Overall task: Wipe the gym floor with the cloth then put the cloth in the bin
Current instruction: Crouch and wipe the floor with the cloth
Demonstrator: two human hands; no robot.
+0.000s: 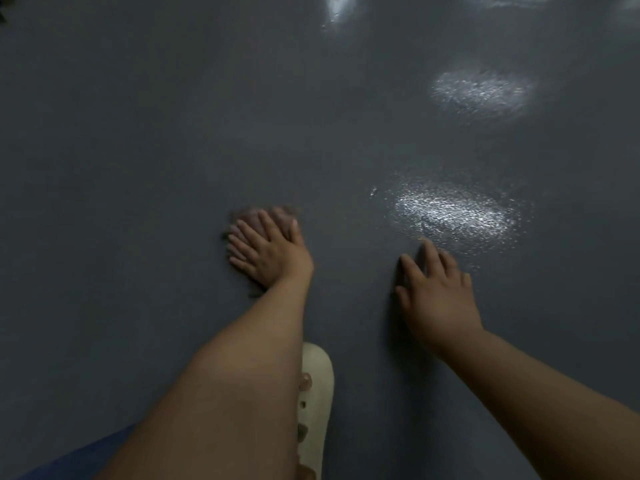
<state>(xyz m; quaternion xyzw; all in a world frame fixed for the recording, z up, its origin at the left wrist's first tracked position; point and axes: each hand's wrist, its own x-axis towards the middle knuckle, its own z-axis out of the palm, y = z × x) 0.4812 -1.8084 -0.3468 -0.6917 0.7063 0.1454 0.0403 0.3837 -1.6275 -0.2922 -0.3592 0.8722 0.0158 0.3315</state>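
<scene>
Low over a dark grey, matt gym floor [138, 133], seen from the head camera, a person leans on two bare hands at the centre of the frame. One small pinkish-brown cloth [258, 216], blurred and mostly covered, lies flat on the floor just left of centre; the left hand [270, 251] presses on it with fingers straight and spread, its grip apart rather than curled round the fabric, apparently so the palm can push the cloth across the surface. Right of centre the right hand [438, 292] rests on bare floor with fingers relaxed and splayed, holding nothing, most likely as a brace for the crouch. Three pale glossy patches shine on the floor: one [453, 216] just above the right hand, one at upper right, one cut by the top edge; whether they are wet streaks or reflected light cannot be told. One cream perforated clog-style shoe [317, 393] shows at bottom centre, partly behind the left forearm. No bin is in view, so wiping seems the step in hand.
</scene>
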